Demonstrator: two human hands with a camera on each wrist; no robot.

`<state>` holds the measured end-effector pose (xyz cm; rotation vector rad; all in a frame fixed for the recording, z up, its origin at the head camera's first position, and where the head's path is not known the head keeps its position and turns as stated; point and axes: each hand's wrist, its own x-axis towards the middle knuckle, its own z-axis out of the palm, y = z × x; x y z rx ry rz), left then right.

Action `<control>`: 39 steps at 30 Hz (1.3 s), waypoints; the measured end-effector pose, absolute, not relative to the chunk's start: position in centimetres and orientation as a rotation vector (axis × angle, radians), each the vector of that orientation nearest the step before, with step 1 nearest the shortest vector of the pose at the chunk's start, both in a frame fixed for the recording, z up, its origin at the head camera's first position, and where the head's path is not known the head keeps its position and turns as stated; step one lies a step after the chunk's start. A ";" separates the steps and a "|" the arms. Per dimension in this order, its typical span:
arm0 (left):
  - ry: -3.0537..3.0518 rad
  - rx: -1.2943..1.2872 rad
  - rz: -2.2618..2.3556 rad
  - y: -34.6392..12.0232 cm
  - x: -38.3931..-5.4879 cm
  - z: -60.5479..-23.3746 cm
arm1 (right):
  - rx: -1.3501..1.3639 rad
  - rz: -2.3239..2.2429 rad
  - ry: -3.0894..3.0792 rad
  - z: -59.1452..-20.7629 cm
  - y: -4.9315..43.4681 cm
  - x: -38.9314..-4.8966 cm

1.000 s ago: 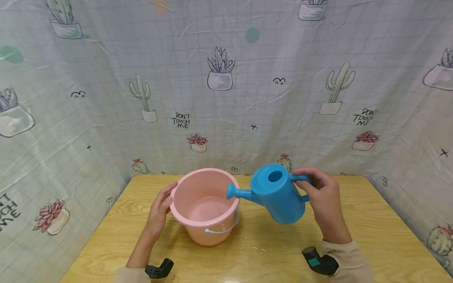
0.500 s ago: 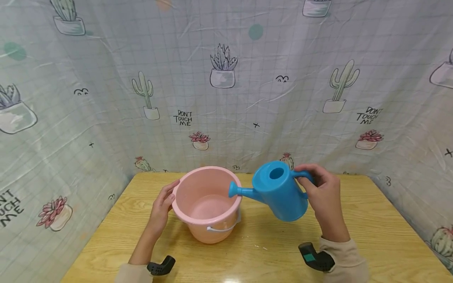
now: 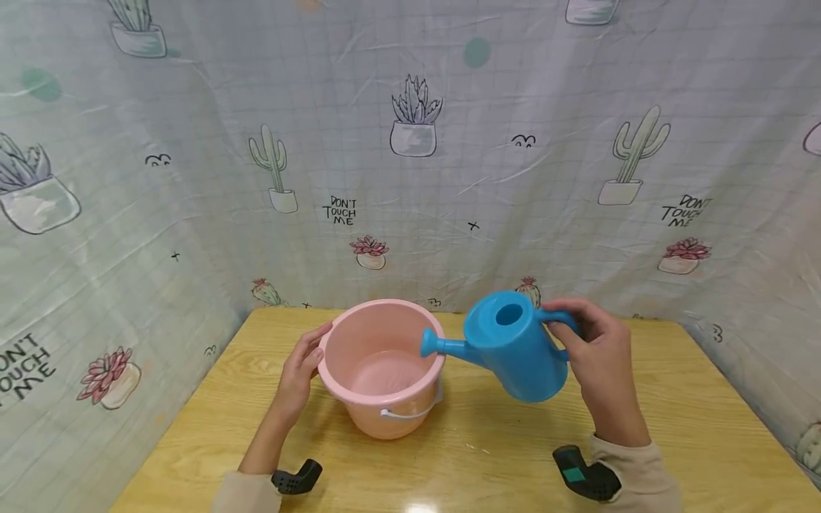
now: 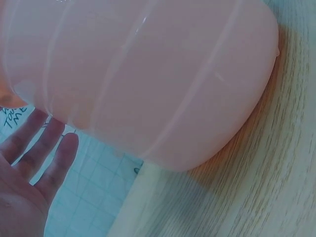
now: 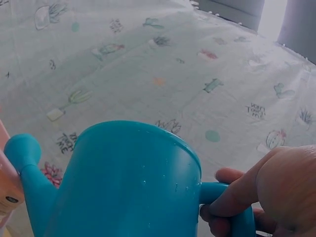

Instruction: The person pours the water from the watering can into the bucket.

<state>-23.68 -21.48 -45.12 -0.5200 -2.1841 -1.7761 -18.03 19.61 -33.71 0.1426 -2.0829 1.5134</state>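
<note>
My right hand [image 3: 599,345] grips the handle of a blue watering can [image 3: 526,356], its fingers curled round the handle in the right wrist view. The can leans toward the left, and its spout reaches over the near right rim of a pink bucket [image 3: 385,415]. Small drops dot the can's wall [image 5: 143,173]. Against the bucket's left side rests my left hand [image 3: 300,367], thumb and fingers at the rim. From the left wrist, straight fingers [image 4: 59,163] touch the bucket's outer wall [image 4: 148,84]. The bucket stands upright with its white carrying handle hanging down in front.
A wooden table [image 3: 500,470] bears the bucket, with small wet spots in front of it. A cactus-print cloth [image 3: 474,171] hangs behind and along both sides. Black devices [image 3: 298,477] are worn at both wrists.
The whole scene has shifted slightly rightward in the head view, the cloth too. Both hands keep their places on the bucket and the watering can, whose tilt looks about the same.
</note>
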 end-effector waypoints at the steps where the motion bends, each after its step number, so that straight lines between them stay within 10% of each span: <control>1: -2.186 -0.513 -1.772 -21.5 -23.6 -45.2 | 0.142 1.512 -2.087 -33.7 19.6 -18.0; 39: -2.184 -0.552 -1.724 -21.3 -23.8 -45.1 | 0.136 1.501 -2.081 -33.4 19.5 -17.9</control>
